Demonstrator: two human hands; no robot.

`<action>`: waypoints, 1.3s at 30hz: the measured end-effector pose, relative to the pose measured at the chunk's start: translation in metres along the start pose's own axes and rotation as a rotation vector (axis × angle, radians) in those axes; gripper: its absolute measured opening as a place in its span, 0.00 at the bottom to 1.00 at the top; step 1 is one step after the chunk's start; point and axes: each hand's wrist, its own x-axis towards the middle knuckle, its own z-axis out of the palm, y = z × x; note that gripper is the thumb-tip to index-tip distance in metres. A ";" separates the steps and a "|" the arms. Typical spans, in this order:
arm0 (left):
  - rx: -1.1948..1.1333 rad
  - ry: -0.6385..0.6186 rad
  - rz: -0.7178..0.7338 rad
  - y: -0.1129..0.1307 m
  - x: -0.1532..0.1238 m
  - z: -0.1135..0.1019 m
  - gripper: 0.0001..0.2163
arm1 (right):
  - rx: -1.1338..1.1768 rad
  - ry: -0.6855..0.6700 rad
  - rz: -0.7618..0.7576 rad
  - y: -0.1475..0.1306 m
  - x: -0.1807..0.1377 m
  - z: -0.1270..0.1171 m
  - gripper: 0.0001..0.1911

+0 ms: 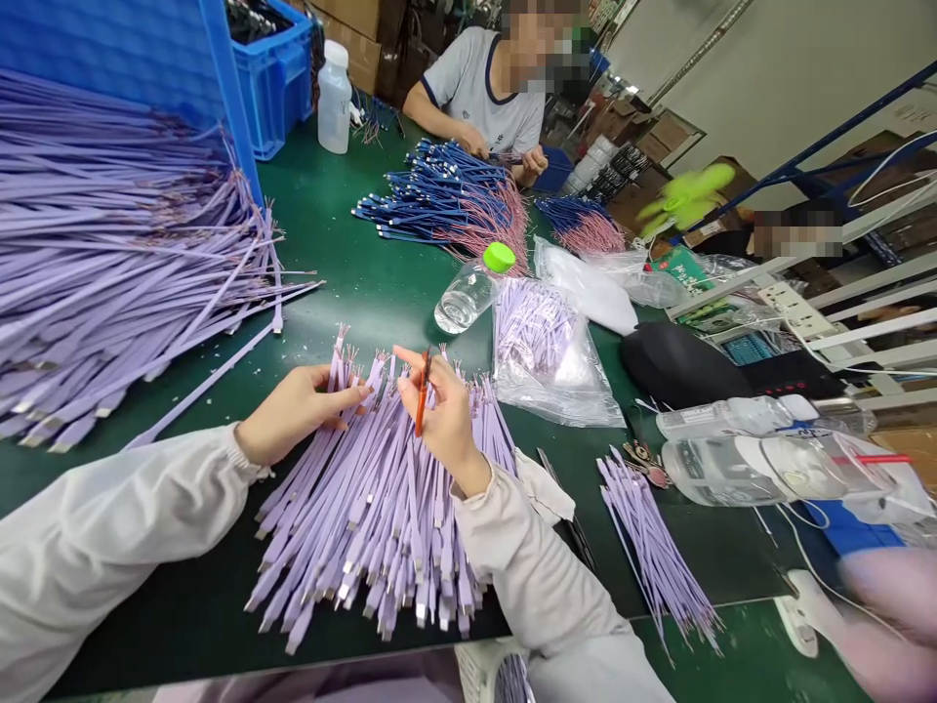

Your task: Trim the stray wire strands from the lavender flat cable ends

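From the head camera, the left hand [304,412] lies half open against the wire ends of a bunch of lilac flat cables [373,508], while the right hand [441,418] pinches small orange scissors [422,395] upright among those ends. A bigger cable heap [109,264] sits beyond the left hand on the green bench [344,264], a plastic bag of cables [542,356] lies past the right hand, and a co-worker [475,93] has both hands at blue cables [446,195] across the bench

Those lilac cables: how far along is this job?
Looks done: a clear bag holds lilac cables, and a smaller bunch lies to the right. In hand: the right hand holds an orange tool at the fanned ends of a bunch, the left hand touching them. Waiting: a larger heap by the blue crate.
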 end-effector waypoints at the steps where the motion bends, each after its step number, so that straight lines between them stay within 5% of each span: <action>1: 0.004 0.005 -0.004 0.000 0.000 0.000 0.18 | -0.002 -0.006 -0.016 -0.001 0.000 0.001 0.15; 12: 0.073 0.042 0.019 -0.005 0.001 0.000 0.21 | -0.067 0.062 -0.021 0.000 0.000 -0.001 0.10; 22: 0.021 0.017 0.115 -0.009 0.002 0.000 0.15 | -0.072 -0.106 -0.086 -0.001 -0.004 0.001 0.13; 29: 0.020 0.008 0.123 -0.008 0.002 0.000 0.15 | -0.029 -0.080 -0.059 0.000 -0.003 0.002 0.08; 35: -0.066 0.031 0.082 -0.005 0.002 -0.001 0.16 | 0.093 -0.109 0.090 -0.013 0.000 -0.004 0.15; 39: -0.143 0.092 0.064 -0.005 0.003 -0.002 0.19 | 0.436 -0.363 0.441 -0.029 -0.005 -0.001 0.13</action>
